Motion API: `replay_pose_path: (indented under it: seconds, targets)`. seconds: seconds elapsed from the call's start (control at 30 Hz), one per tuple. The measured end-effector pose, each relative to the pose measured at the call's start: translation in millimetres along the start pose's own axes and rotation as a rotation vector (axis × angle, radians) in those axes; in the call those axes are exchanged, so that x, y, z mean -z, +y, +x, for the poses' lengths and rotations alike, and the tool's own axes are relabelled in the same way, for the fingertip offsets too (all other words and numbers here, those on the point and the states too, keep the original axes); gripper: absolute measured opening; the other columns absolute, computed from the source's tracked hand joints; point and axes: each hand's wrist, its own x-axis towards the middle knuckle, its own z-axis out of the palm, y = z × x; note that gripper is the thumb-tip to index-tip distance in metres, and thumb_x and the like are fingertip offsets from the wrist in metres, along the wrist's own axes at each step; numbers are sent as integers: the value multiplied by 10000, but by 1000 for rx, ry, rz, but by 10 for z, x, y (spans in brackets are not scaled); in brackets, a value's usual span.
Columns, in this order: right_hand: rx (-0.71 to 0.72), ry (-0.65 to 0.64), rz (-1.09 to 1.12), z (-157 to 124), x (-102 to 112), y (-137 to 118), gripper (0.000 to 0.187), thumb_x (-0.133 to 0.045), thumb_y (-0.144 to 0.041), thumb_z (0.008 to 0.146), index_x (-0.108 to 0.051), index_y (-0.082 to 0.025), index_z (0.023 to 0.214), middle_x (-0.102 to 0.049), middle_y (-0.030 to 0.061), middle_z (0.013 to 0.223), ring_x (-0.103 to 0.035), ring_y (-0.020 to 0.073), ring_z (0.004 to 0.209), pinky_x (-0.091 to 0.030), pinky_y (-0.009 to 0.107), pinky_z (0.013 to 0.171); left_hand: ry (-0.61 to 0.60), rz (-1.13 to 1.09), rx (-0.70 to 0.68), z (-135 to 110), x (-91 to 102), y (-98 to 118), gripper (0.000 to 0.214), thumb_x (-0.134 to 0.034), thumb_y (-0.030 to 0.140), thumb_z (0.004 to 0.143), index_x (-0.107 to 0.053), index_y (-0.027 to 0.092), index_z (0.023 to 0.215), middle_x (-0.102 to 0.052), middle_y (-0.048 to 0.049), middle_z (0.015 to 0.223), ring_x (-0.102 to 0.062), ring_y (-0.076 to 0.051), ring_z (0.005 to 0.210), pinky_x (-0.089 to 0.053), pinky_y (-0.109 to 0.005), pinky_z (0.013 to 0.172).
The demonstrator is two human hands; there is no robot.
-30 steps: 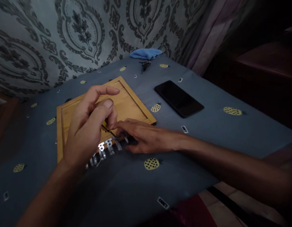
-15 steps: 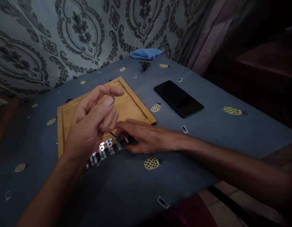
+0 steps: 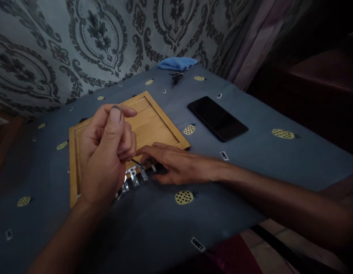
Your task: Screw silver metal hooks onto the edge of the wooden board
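Observation:
My left hand (image 3: 107, 152) is raised over the wooden tray (image 3: 153, 114), its thumb and forefinger pinched on a tiny dark piece that I cannot make out. The other fingers are curled in. My right hand (image 3: 176, 167) lies low at the tray's near edge, fingers pressed together on a small dark object with a thin dark rod sticking out to the left. A row of shiny metal pieces (image 3: 133, 178) lies along the tray's near edge, between the two hands and partly hidden by my left hand.
A black phone (image 3: 218, 118) lies face up to the right of the tray on the blue pineapple-print cloth (image 3: 250, 163). A blue rag (image 3: 178, 63) and a small dark bunch (image 3: 175, 77) sit at the far edge by the patterned wall. The table's near edge drops off at the lower right.
My left hand has lifted off the metal pieces and turned, closing thumb and forefinger into a pinch. My right hand has stayed in place.

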Motion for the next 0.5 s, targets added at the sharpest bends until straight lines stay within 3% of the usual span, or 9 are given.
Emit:
replay_pose_path:
  seconds: [0.2,0.37,0.5]
  targets:
    - [1,-1,-6,5,-2,7,615,-639,-112,865,-428,-144,1441,-652,112,1163,-570,246,1104,-471,400,970,-77,-77,-57,26,27,-39,212,-601,257,971,-651,168,786,-207,102,463,-143,-49,374,-164,-236,366]
    - [11,21,-3,-5,-21,21,602,-630,-112,860,-439,-172,1427,-649,105,1173,-569,251,1120,-475,405,964,-23,-32,-101,-20,24,48,288,-487,192,1023,-657,167,793,-310,67,464,-226,-62,398,-195,-246,387]
    - [11,19,12,-19,-20,27,646,-635,-142,867,-399,-186,1467,-638,102,1209,-574,250,1130,-476,399,964,12,4,-85,-47,10,156,283,-486,112,1001,-650,192,784,-304,67,459,-217,-66,387,-173,-264,384]
